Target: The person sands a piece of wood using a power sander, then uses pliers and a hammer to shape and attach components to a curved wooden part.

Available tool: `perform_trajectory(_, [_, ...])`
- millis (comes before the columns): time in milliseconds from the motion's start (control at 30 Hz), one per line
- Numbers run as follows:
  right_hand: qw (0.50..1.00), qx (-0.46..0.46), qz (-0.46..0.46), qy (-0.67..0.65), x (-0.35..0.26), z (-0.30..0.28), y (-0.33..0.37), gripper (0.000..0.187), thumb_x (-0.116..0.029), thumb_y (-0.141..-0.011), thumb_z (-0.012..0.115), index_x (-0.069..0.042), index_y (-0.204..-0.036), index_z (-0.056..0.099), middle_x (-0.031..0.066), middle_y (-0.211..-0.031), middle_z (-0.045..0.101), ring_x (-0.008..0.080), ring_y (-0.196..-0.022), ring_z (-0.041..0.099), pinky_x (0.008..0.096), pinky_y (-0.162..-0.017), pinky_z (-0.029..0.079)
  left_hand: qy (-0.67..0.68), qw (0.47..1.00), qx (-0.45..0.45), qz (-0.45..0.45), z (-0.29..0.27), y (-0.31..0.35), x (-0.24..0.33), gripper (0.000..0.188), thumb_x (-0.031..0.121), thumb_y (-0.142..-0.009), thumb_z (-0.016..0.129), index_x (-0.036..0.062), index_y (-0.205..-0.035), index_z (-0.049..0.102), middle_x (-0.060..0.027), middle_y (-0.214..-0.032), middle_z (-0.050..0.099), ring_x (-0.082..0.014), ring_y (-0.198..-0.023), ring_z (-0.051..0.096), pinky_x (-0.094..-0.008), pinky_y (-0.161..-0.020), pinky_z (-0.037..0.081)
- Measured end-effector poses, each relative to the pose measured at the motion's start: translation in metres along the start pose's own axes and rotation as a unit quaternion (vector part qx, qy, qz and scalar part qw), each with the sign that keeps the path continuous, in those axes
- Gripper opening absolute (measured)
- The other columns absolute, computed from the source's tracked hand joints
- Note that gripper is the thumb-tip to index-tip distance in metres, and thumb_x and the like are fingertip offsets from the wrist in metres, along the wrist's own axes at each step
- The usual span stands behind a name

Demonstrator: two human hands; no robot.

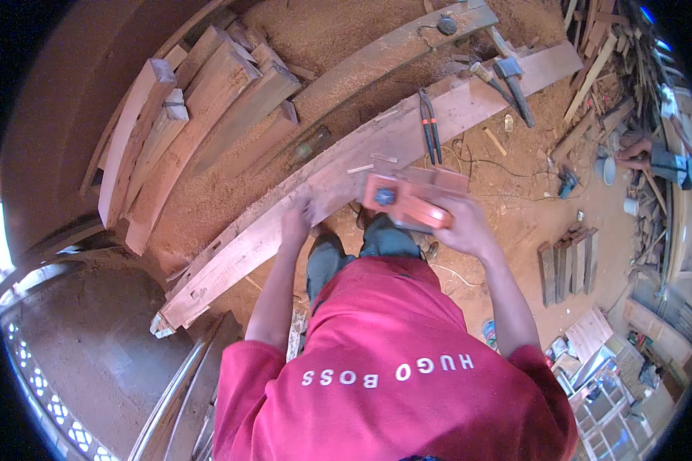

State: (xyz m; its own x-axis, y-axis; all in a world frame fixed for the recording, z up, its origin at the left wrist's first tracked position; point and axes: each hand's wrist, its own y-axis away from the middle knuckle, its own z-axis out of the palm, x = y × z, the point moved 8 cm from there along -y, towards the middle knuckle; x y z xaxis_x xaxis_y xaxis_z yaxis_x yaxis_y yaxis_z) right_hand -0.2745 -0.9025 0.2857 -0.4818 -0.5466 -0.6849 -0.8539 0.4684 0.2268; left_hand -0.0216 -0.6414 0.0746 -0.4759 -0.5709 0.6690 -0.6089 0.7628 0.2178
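My right hand [465, 223] is wrapped round the handle of an orange electric planer [407, 206] with a dark round knob. The planer is blurred and sits at the near edge of a long planed wooden beam [338, 173]; I cannot tell whether it touches the wood. My left hand [297, 215] is at the same beam, left of the planer, its fingers smeared. Small slots show near the beam's left end. Long-handled pincers [429, 127] with orange bands lie across the beam, and a hammer [515, 88] rests farther right beside a wooden-handled tool [490, 83].
Thick timber pieces [200, 100] are stacked at the far left, and a curved plank [384, 58] lies behind the beam. Sawdust covers the ground. Cables [507, 192] run across the right side. Short wooden blocks [569, 265] and a scrap heap [592, 100] are at the right.
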Motion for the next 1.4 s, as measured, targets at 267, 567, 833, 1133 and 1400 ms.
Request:
perform_trajectory(267, [0.973,0.127,0.194,-0.022,0.074,-0.034,0.118,0.035,-0.010,-0.069,0.069,-0.001,-0.103,0.070,0.0207,-0.095,0.071,0.0386,-0.088,0.069,0.0411,-0.078,0.055,-0.125,0.978,-0.109,0.123,0.113,-0.097,0.074,0.025,0.013,-0.086,0.062,0.0050,-0.110,0.060,-0.0181,-0.111,0.060,-0.0379,-0.107,0.059,-0.0477,-0.090,0.051])
perform_trajectory(567, [0.910,0.196,0.343,-0.126,0.130,-0.009,0.194,0.033,-0.005,-0.073,0.066,0.005,-0.104,0.069,0.0120,-0.088,0.072,0.0139,-0.084,0.067,0.0329,-0.074,0.053,-0.204,0.929,-0.154,0.267,0.127,-0.120,0.140,0.017,0.007,-0.087,0.054,0.0040,-0.104,0.058,-0.0152,-0.110,0.058,-0.0331,-0.112,0.057,-0.0436,-0.089,0.052])
perform_trajectory(833, [0.912,0.194,0.319,-0.169,0.129,0.002,0.185,0.043,-0.007,-0.071,0.070,0.001,-0.112,0.069,0.0176,-0.100,0.073,0.0220,-0.096,0.071,0.0352,-0.084,0.054,-0.258,0.884,-0.138,0.364,0.153,-0.146,0.157,0.013,0.008,-0.087,0.055,0.0047,-0.099,0.059,-0.0111,-0.104,0.059,-0.0283,-0.109,0.058,-0.0383,-0.090,0.052])
perform_trajectory(1133, [0.984,0.102,0.147,0.018,0.071,0.010,0.092,0.041,-0.011,-0.065,0.073,-0.002,-0.105,0.069,0.0181,-0.096,0.071,0.0387,-0.089,0.068,0.0441,-0.077,0.055,-0.300,0.815,-0.175,0.463,0.166,-0.183,0.199,0.015,0.009,-0.086,0.058,0.0077,-0.100,0.061,-0.0101,-0.109,0.061,-0.0279,-0.109,0.058,-0.0400,-0.090,0.051])
perform_trajectory(1400, [0.991,-0.079,-0.105,0.014,0.011,0.055,-0.059,0.055,-0.010,-0.066,0.070,-0.018,-0.120,0.068,0.0183,-0.094,0.071,0.0387,-0.088,0.068,0.0500,-0.076,0.053,-0.100,0.987,0.068,0.105,-0.002,-0.109,0.086,0.041,0.024,-0.095,0.063,0.0062,-0.131,0.057,-0.0220,-0.129,0.059,-0.0400,-0.122,0.053,-0.0478,-0.104,0.043])
